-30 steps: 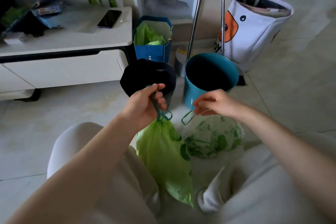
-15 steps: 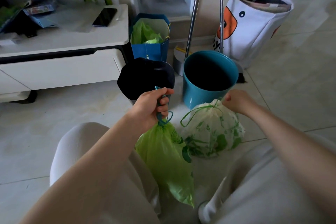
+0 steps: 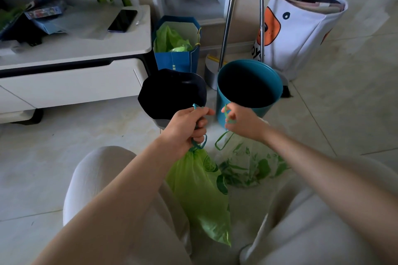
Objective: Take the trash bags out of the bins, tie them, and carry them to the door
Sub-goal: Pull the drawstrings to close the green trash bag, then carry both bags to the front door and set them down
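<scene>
- Green trash bag [image 3: 200,196] hangs clear below the left hand [image 3: 187,128], which clenches its teal drawstring [image 3: 199,143]; its neck is cinched.
- White leaf-print bag [image 3: 252,168] sits on the floor just under the right hand [image 3: 241,121], whose fingers pinch its green drawstring [image 3: 224,142].
- Just beyond both hands, the black bin [image 3: 172,92] and teal bin [image 3: 249,84] stand unlined.
- Judgement: tying the second bag is under way; next, a firm knot, then lifting both.

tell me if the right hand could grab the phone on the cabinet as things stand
Probably not. The right hand is gripping the drawstring of the leaf-print trash bag, and the phone lies far across on the white cabinet, beyond the left hand and the black bin.
</scene>
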Action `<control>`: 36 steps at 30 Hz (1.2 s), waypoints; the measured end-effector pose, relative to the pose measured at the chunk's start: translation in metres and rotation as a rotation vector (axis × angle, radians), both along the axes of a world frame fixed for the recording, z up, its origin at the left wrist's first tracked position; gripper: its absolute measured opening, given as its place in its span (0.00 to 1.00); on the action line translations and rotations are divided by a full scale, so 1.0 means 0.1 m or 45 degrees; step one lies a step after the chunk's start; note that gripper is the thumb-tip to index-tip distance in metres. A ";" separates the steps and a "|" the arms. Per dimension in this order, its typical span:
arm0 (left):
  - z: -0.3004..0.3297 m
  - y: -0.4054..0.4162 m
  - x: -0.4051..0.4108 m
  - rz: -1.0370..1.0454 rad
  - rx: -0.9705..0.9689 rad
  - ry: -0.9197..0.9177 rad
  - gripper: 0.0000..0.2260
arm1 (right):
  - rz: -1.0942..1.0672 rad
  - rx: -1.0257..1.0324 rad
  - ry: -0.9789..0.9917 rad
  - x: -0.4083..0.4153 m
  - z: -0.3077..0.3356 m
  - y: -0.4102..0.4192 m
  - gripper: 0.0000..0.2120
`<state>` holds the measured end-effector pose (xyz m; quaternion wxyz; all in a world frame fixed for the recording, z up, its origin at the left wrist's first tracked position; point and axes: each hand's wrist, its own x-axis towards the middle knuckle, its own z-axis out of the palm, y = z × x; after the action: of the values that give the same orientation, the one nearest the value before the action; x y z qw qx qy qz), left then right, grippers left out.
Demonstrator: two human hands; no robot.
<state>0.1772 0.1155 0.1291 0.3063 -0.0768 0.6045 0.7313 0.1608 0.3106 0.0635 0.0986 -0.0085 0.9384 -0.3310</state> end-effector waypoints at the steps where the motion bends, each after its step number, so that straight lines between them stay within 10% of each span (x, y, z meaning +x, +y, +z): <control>1: 0.01 0.00 0.01 -0.007 -0.004 0.010 0.08 | 0.101 0.138 0.032 -0.01 -0.13 0.00 0.11; 6: 0.02 0.03 -0.01 -0.027 -0.040 0.042 0.08 | 0.413 0.905 0.014 -0.03 -0.47 0.02 0.12; 10: 0.01 0.04 -0.01 -0.049 -0.147 0.127 0.08 | 0.485 1.034 0.070 -0.05 -0.50 0.11 0.11; 20: -0.07 0.91 0.02 -0.545 -0.838 0.670 0.11 | -0.163 0.084 -0.191 0.42 -0.07 0.96 0.12; 26: 0.10 0.94 -0.03 -0.695 -0.698 0.834 0.11 | -0.325 -0.570 -0.234 0.38 0.66 0.85 0.07; 36: 0.35 1.71 -0.55 -0.791 -0.491 0.337 0.13 | -0.396 -0.661 -0.373 0.22 1.14 1.43 0.11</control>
<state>0.1223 0.2868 0.1643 0.4125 0.1488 0.7597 0.4802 0.1826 0.4534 0.1775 0.1753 0.1575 0.7887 -0.5678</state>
